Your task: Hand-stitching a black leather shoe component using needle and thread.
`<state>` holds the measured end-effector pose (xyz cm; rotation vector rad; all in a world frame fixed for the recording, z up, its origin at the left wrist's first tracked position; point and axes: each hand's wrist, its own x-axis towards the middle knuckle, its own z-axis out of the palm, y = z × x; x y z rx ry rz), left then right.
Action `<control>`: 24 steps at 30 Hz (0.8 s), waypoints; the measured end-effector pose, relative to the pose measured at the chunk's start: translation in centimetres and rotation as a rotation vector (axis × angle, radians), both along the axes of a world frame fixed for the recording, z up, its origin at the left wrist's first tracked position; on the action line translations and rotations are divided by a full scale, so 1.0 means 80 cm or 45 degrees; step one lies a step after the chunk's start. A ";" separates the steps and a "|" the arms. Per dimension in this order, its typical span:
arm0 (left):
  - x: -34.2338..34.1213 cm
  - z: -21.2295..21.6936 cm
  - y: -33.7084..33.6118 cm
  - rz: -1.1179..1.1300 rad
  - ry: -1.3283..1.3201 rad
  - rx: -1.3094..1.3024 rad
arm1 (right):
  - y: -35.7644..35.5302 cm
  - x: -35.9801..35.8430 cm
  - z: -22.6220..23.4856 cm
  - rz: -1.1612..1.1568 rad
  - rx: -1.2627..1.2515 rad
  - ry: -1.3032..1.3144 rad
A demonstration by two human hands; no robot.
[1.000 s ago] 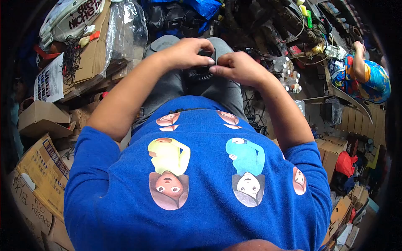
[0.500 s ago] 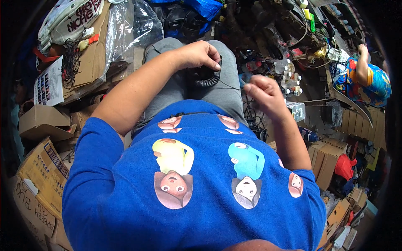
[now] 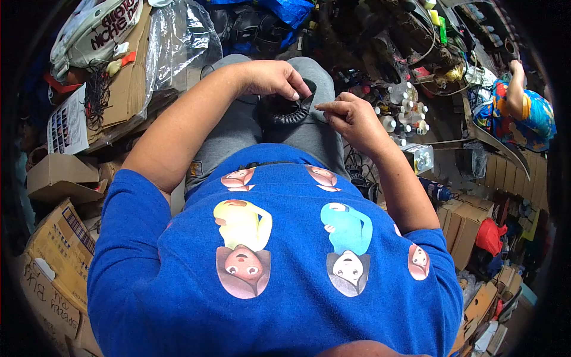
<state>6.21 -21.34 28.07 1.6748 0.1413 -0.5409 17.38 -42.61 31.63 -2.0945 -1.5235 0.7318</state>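
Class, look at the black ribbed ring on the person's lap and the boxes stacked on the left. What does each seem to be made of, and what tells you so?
Black ribbed ring: probably rubber or soft plastic; matt black, with moulded ridges round it. The left hand holds it and the right hand is close beside it.
Boxes: cardboard; dull brown, with folded flaps and creased edges.
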 end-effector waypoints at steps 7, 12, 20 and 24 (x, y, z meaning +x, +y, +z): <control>0.002 0.002 0.000 -0.024 -0.015 -0.001 | 0.002 0.003 -0.005 0.048 0.102 0.030; 0.001 0.000 0.000 0.004 -0.022 0.000 | 0.002 -0.007 -0.004 0.031 0.087 -0.029; 0.013 -0.011 -0.002 0.018 -0.112 0.021 | 0.010 0.006 -0.011 0.034 0.059 -0.032; 0.020 -0.018 0.003 -0.082 -0.165 0.013 | 0.015 0.045 -0.041 0.044 -0.099 0.412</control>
